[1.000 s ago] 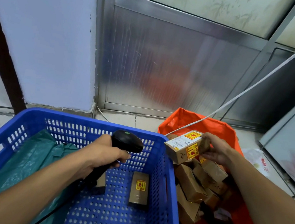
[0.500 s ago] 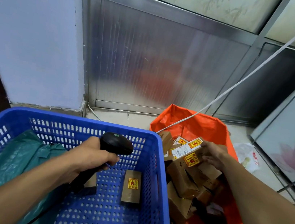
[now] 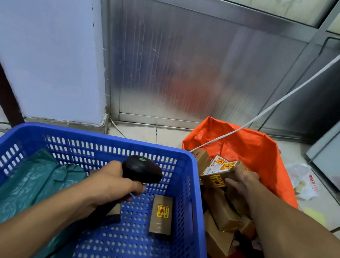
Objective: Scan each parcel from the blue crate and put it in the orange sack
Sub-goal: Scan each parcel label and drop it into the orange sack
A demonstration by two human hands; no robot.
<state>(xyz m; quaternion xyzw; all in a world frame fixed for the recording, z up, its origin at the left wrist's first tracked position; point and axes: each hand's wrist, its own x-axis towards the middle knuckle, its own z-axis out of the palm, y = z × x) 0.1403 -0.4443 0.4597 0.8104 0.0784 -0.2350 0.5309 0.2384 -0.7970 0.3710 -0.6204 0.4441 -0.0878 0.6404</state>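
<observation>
**Parcel held over the orange sack, scanner over the blue crate**

While the right hand [image 3: 242, 180] grips a brown parcel [image 3: 220, 173] with thumb and fingers curled round its end, the left hand [image 3: 113, 186] is wrapped round the handle of a black barcode scanner [image 3: 140, 169]. The held parcel sits just above the heap inside the orange sack [image 3: 255, 149], which stands touching the right wall of the blue crate [image 3: 193, 197]. It carries a white shipping label and yellow stickers with red print; the writing is too small to read. The scanner's head, with a green dot on top, hangs over the crate's floor.

Inside the crate, one brown parcel [image 3: 162, 214] lies flat to the right of the scanner, bearing a yellow sticker with a red symbol and characters I cannot read. Another parcel [image 3: 114, 212] lies mostly hidden under the left hand. A green plastic bag [image 3: 32, 186] fills the crate's left side.

More brown boxes [image 3: 221, 212] are piled in the sack. A white cable [image 3: 302, 85] runs from the sack's mouth up toward the upper right.
</observation>
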